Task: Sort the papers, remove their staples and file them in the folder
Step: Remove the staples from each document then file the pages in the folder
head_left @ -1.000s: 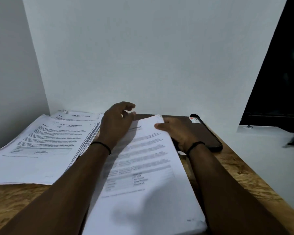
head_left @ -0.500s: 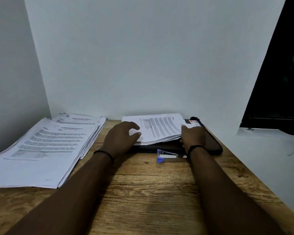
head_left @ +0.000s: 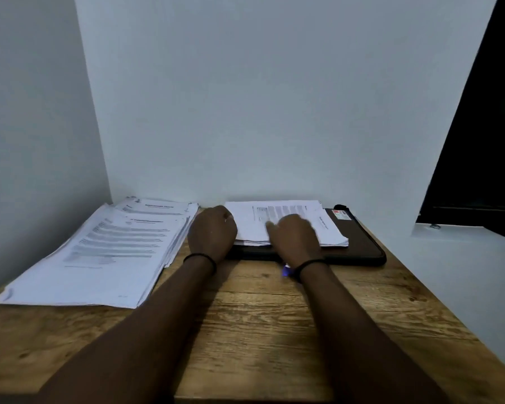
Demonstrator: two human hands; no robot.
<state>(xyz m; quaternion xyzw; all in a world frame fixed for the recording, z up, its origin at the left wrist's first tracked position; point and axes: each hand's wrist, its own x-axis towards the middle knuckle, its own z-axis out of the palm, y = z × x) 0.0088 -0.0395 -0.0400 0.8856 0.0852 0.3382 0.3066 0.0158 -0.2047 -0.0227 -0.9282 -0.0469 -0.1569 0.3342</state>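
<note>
Since half a second ago, the right hand (head_left: 296, 237) has slid leftward across the small paper stack (head_left: 286, 223) on the dark folder (head_left: 362, 246), hiding the blue-tipped stapler (head_left: 286, 271); it is blurred, so I cannot tell its grip. Beside the stack's left edge, the left hand (head_left: 213, 231) rests with fingers curled, holding nothing visible. Loose, uneven sheets could slide off the folder if brushed sideways.
</note>
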